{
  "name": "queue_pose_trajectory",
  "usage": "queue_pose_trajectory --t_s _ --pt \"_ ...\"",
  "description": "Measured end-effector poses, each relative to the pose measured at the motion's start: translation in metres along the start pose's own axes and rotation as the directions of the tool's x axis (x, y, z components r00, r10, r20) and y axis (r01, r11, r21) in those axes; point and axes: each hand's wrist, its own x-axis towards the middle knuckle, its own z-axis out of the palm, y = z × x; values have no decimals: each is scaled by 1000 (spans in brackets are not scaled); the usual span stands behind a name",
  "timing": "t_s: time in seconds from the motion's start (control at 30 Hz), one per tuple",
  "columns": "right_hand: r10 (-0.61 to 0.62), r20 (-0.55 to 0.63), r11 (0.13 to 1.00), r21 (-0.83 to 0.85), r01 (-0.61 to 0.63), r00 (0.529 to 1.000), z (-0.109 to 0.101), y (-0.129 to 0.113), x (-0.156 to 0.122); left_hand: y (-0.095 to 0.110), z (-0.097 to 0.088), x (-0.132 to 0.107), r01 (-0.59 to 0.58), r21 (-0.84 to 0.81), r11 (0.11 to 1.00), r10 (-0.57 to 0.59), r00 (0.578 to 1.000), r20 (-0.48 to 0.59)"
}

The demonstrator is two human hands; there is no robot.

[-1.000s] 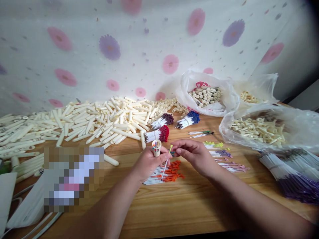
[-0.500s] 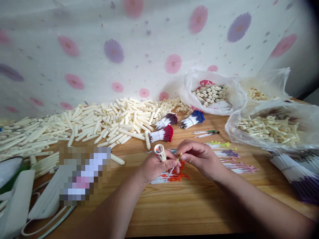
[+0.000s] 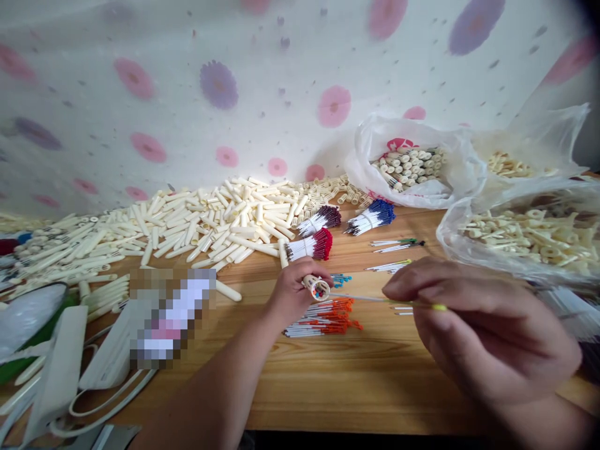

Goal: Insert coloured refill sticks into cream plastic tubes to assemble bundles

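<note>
My left hand (image 3: 291, 292) is closed around a cream pen barrel (image 3: 310, 284), its slotted open end turned toward me and to the right. Coloured ends show inside that opening. Between thumb and fingers of my right hand (image 3: 487, 334), close to the camera, is a thin pen refill (image 3: 363, 297) with a yellow end. The refill's far end reaches the barrel's mouth; whether it is inside I cannot tell. Orange-ended refills (image 3: 323, 319) lie just below my left hand, and blue-ended refills (image 3: 342, 279) lie behind the barrel.
Cream pen barrels (image 3: 225, 215) are heaped along the back. Banded refill bundles, red (image 3: 312, 245), maroon (image 3: 321, 219) and blue (image 3: 372, 217), sit before plastic bags (image 3: 422, 199) of pen parts. A white power strip (image 3: 112, 350) with cables lies at left.
My right hand has moved right and closer to the camera with the yellow-ended refill, which now points at the barrel. My left hand has tipped the barrel's open end toward the right. The view has shifted slightly.
</note>
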Motion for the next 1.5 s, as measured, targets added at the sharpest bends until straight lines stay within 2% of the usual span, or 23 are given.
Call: queue_pose_trajectory --t_s 0.03,0.1,0.17,0.3,0.53,0.73,0.97,1.13,1.3,1.5 --pt "-109 51 989 -95 114 993 0 -2 1 0 0 0 -12 14 1000 12 1000 2" --pt "-304 137 908 -257 330 943 1 -5 6 0 1 1 -39 26 999 39 999 7" --pt "-353 194 857 -324 400 915 4 -7 13 0 2 1 -60 20 998 60 998 11" --pt "-374 240 818 -369 441 896 11 -7 17 0 3 1 -83 32 996 82 996 16" --pt "-336 165 840 -394 375 927 14 -2 14 -4 1 1 -132 87 987 131 991 12" --pt "-326 193 810 -447 379 925 14 -2 12 -4 -1 0 -157 215 964 155 988 28" --pt "-242 55 870 -431 242 969 14 14 5 1 -7 0 -171 251 953 162 985 57" --pt "-218 108 835 -494 243 970 14 21 8 3 -9 -3 -177 283 943 151 982 109" --pt "-240 98 766 -591 251 966 17 32 7 5 -7 -4 -190 313 931 177 982 70" --pt "-223 59 786 -579 215 973 19 32 7 8 -3 -6 -250 372 894 274 962 -11"
